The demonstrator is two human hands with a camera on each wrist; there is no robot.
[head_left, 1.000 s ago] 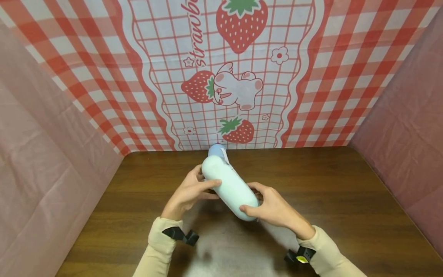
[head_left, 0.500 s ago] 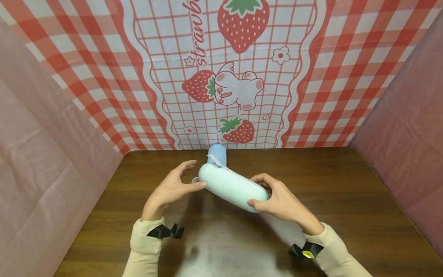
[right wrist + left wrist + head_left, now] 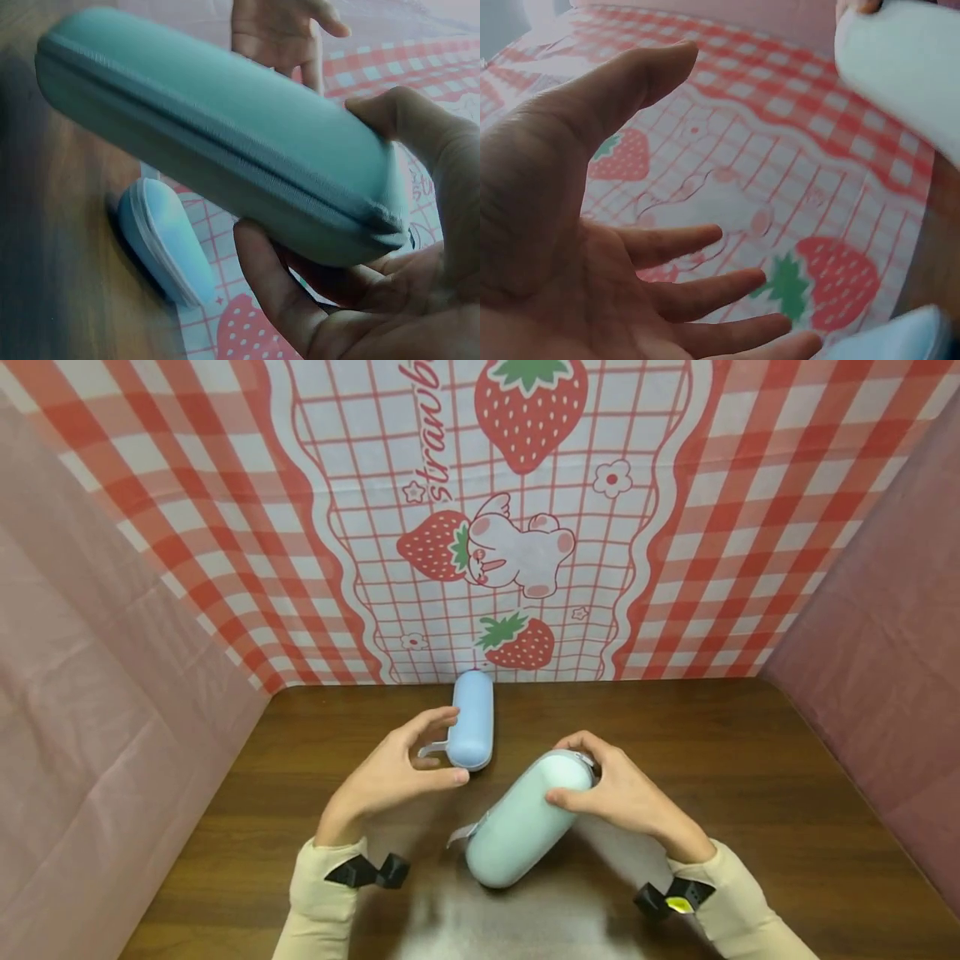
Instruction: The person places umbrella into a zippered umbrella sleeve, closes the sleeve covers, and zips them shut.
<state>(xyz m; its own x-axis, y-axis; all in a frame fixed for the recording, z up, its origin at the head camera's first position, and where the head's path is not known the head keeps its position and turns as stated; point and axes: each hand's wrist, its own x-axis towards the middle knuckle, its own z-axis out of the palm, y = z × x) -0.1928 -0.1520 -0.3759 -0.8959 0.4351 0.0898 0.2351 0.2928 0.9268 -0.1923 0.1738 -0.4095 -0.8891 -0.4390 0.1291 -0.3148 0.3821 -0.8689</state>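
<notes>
Mint-green case (image 3: 525,827) had just swung round: a second earlier it slanted from 11 to 5 o'clock with both hands on it, now it slanted from 1 to 7, and only the right hand (image 3: 611,785) held it. Right fingers (image 3: 270,277) gripped the 1 o'clock end, thumb on the near face, the others round the far side. Left hand (image 3: 386,777) had come off; its fingers (image 3: 431,718) were spread wide and held nothing, reaching towards 2 o'clock beside the blue case (image 3: 472,718). Touching it or not, couldn't tell.

Blue case, partly hidden earlier, now showed whole on the tabletop (image 3: 750,777), at the 12 o'clock edge by the checked cloth (image 3: 337,568). Its pale strap (image 3: 433,748) stuck out at 9 o'clock.

Mint case sat at about 5 o'clock from the blue one, well nearer the person. It looked lifted and tilted; whether its low end met the tabletop wasn't clear. White tab (image 3: 459,835) hung off its 8 o'clock side. Zip seam (image 3: 217,154) ran along the case in the right wrist view, looked closed.

For the work, my read: mid-turn, case in a one-hand hold, left hand free.
</notes>
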